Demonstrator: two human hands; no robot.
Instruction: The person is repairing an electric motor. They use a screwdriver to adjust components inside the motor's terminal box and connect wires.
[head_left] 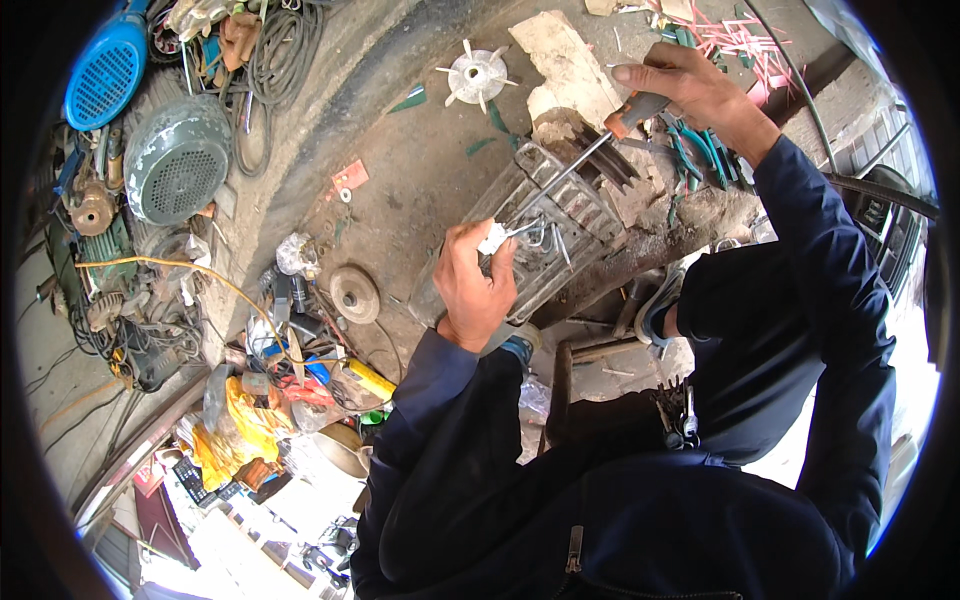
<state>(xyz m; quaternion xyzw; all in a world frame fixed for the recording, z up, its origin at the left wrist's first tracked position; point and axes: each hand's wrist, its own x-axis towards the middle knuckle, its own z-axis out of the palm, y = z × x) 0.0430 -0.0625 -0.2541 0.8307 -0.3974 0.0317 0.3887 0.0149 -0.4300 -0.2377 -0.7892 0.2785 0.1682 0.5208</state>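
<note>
Between my feet lies a grey metal motor housing (590,240) with ribs and an open terminal area where several wires (540,236) stick out. My left hand (475,285) pinches a small white piece (493,238) beside those wires; its exact kind is partly hidden by the fingers. In my right hand (690,92) is the orange and black handle of a screwdriver (580,160). Its long shaft slants down to the left across the housing, with the tip close to the wires.
A white fan wheel (477,77) and a round metal end piece (354,294) lie on the ground. Pliers (700,155) sit at the right. Grey (178,160) and blue (106,72) perforated covers, cables and tools crowd the left. A cardboard piece (565,60) lies beyond the housing.
</note>
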